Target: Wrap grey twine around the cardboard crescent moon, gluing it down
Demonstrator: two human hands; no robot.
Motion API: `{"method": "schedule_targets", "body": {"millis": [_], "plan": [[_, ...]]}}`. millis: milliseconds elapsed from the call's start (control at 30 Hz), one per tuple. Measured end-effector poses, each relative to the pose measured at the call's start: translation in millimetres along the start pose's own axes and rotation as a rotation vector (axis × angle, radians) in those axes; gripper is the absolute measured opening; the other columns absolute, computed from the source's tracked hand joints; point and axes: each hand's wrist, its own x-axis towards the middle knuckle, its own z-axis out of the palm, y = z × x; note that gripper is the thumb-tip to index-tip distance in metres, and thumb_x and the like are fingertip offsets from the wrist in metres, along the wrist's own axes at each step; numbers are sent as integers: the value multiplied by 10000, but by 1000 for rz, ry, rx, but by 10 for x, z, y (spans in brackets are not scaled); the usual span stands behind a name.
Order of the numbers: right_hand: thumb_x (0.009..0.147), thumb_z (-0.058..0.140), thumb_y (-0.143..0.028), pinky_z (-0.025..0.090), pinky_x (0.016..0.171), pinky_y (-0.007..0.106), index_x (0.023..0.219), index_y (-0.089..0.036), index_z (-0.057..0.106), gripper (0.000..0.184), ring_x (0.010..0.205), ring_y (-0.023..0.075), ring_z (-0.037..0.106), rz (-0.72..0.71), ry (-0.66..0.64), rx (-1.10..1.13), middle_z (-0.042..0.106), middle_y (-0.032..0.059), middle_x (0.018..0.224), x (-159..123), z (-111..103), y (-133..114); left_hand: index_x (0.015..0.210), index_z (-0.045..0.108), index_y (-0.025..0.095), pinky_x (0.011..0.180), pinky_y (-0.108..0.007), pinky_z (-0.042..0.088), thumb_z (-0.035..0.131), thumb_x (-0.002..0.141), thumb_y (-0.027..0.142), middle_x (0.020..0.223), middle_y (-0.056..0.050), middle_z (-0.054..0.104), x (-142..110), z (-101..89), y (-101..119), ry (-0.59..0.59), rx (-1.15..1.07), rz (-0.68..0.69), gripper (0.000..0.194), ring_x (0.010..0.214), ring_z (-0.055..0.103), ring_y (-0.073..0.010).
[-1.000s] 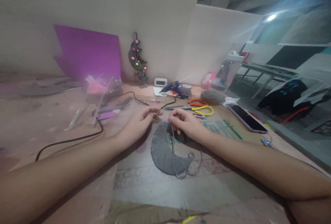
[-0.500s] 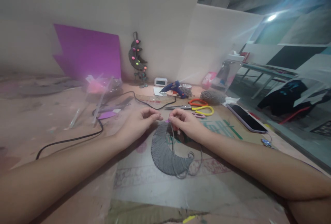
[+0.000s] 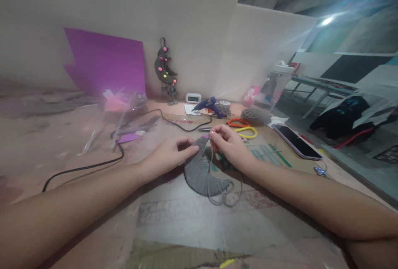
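A crescent moon wrapped in grey yarn (image 3: 202, 176) lies tilted over the cardboard, its upper tip showing a small purple end. My left hand (image 3: 177, 151) pinches its upper left edge, thumb on top and fingers behind. At that purple tip, my right hand (image 3: 228, 142) has thumb and forefinger closed on the crescent's end and, it seems, the yarn there. A loose grey yarn strand (image 3: 212, 159) hangs down from the right fingers and loops near the lower tip. What lies inside the right palm is hidden.
Just beyond my hands lie scissors (image 3: 247, 131) with a yellow handle and orange-handled pliers or scissors (image 3: 238, 122). Behind are a blue glue gun (image 3: 207, 105), a white clock (image 3: 193, 98) and a grey yarn ball (image 3: 255, 116). A phone (image 3: 297, 141) rests right; a black cord (image 3: 90, 165) runs left.
My left hand has come down onto the crescent and now grips its edge. The crescent has moved slightly away and right, with my right hand still at its tip.
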Motion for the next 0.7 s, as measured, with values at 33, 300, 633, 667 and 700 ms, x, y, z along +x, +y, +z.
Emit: {"method": "schedule_targets", "body": {"millis": [33,300,633,667,700], "plan": [[852,602,-492,392,501,217,837,-214,505,294,513,93,476,-2,6,11,524,-71,570,2,-1,-3,867,627,189,417,-207,329,572,873,449,627,41,551,-11,-6,19,45,20,43,266,454,453,-86],[905,506,-516,408,569,248,905,-211,526,306,556,110,493,-34,-28,70,538,-61,584,35,-4,39,953,610,210,796,-287,483,584,895,179,915,-12,681,-116,-91,97,442,410,749,70,876,622,-147],[885,552,-372,441,744,270,996,-212,512,199,806,135,522,-101,49,-59,548,1,878,65,5,118,971,601,259,983,-408,409,622,839,89,921,16,715,-151,-237,79,325,974,1200,216,883,602,-158],[874,561,-363,438,763,270,990,-215,503,197,827,136,515,-115,91,-66,534,3,901,76,-7,123,970,603,273,986,-406,410,622,839,97,922,23,712,-138,-263,67,338,985,1195,220,876,600,-157],[869,564,-367,433,764,269,968,-216,495,193,822,137,505,-120,125,-73,518,0,895,87,-21,126,966,607,285,988,-404,413,623,838,101,923,29,709,-122,-286,55,352,990,1194,225,870,596,-157]]}}
